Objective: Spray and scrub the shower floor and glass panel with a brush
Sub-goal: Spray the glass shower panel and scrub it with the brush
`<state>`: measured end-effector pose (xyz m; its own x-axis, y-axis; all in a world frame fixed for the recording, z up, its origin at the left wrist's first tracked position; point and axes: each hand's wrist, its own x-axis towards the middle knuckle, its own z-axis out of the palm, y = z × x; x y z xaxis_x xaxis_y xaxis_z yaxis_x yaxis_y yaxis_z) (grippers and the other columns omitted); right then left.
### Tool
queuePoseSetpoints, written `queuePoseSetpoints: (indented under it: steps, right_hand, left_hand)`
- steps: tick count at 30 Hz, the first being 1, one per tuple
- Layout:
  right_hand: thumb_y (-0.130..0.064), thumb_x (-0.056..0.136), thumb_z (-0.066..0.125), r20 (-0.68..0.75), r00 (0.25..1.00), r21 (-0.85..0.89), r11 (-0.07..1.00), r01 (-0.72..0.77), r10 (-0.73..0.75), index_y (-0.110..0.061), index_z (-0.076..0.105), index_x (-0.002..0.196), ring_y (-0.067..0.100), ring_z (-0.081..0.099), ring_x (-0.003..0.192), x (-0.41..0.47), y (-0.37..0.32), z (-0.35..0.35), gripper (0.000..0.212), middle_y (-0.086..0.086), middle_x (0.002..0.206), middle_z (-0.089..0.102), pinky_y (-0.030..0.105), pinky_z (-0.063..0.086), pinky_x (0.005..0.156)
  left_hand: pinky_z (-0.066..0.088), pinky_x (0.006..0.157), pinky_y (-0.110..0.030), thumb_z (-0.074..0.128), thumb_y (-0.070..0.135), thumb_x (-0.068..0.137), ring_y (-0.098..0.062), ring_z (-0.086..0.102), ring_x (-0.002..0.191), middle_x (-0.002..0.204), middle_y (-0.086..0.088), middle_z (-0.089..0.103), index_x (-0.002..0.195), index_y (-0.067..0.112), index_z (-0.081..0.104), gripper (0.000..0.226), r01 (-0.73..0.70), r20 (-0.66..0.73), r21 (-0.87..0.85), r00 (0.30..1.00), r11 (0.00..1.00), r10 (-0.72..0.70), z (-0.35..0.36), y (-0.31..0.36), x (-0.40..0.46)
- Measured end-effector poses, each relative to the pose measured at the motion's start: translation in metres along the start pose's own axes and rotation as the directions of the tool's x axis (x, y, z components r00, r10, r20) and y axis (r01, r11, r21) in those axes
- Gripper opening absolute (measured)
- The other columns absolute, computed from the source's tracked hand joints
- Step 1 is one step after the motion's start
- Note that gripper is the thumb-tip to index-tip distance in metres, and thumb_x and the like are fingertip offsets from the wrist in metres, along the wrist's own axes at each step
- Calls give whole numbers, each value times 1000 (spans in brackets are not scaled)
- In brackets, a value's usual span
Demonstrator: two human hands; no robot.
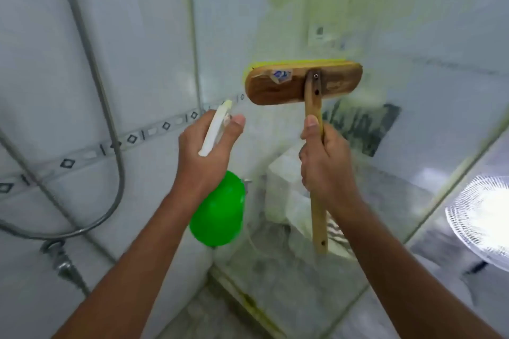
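Observation:
My right hand [325,157] grips the wooden handle of a brush [300,85]. Its flat wooden head is turned crosswise, with yellow-green bristles pressed against the glass panel [413,36]. My left hand [206,146] holds a spray bottle by its white trigger head [217,126], nozzle pointing up toward the glass. The bottle's green body [220,212] hangs below my palm. A strip of the shower floor [209,316] shows at the bottom, beside the panel's lower edge.
A metal shower hose [93,77] loops down the white tiled wall [41,49] on the left to a chrome fitting [59,259]. Through the glass I see a white toilet [289,187] and, at right, a white fan [484,217].

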<state>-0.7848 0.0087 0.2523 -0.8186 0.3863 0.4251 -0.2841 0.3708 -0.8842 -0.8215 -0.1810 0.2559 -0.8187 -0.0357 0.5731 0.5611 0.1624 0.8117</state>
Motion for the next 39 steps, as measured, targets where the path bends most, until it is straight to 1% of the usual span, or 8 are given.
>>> queuePoseSetpoints:
  steps: [4,9,14,17,21,25,30,39]
  right_hand:
    - [-57,99,39,-185,982,40,998,56,-48,-16,48,85,14,39,44,24,-71,-28,44,0,58,42,28,37,43]
    - [-51,102,39,-374,906,-143,978,155,-198,-7,52,87,15,42,46,45,-131,-55,48,1,59,46,33,41,49]
    - [-50,103,36,-475,847,-194,967,166,-240,-6,53,91,17,45,43,58,-185,-73,49,1,60,48,30,43,42]
    - [-51,102,35,-497,821,-246,953,177,-281,-7,54,91,18,47,42,65,-208,-81,50,3,62,49,31,44,44]
    - [-50,103,33,-486,825,-319,937,141,-290,-7,55,92,21,48,44,69,-223,-94,49,7,66,49,27,43,39]
    - [-51,102,34,-486,824,-368,923,112,-293,-11,55,88,23,49,47,70,-223,-105,47,7,67,51,30,45,43]
    - [-52,102,33,-481,824,-420,904,83,-299,-13,55,86,25,53,52,72,-220,-104,47,8,69,55,40,52,47]
    - [-52,102,34,-447,845,-468,882,59,-293,-14,53,81,30,61,56,84,-220,-81,47,10,73,60,45,56,49]
  left_hand:
    - [57,81,-52,64,58,86,-36,70,86,88,-19,74,91,7,72,52,-66,118,-92,990,994,77,13,31,55]
    - [57,73,-37,65,51,84,-14,72,75,80,3,79,81,19,79,35,-83,224,-188,967,979,125,30,77,102]
    - [63,82,-47,66,50,82,-27,74,78,75,-4,77,73,17,78,37,-86,290,-223,945,971,150,48,123,139]
    - [54,67,-27,71,34,91,-17,67,65,68,-1,73,72,11,77,31,-122,300,-204,937,971,180,59,145,144]
    - [53,60,-32,70,29,92,-7,62,49,62,-7,72,71,4,73,33,-116,307,-201,935,973,175,68,162,143]
    - [59,59,-45,72,33,88,-31,69,55,62,-19,69,74,-1,69,37,-99,257,-255,952,962,166,72,172,150]
    - [43,58,-29,73,38,86,-17,58,58,70,-14,70,76,3,72,36,-136,324,-169,928,976,185,75,170,150]
    - [50,58,-25,72,33,88,-7,61,46,58,-1,72,69,10,76,30,-62,351,-182,928,981,123,65,169,155]
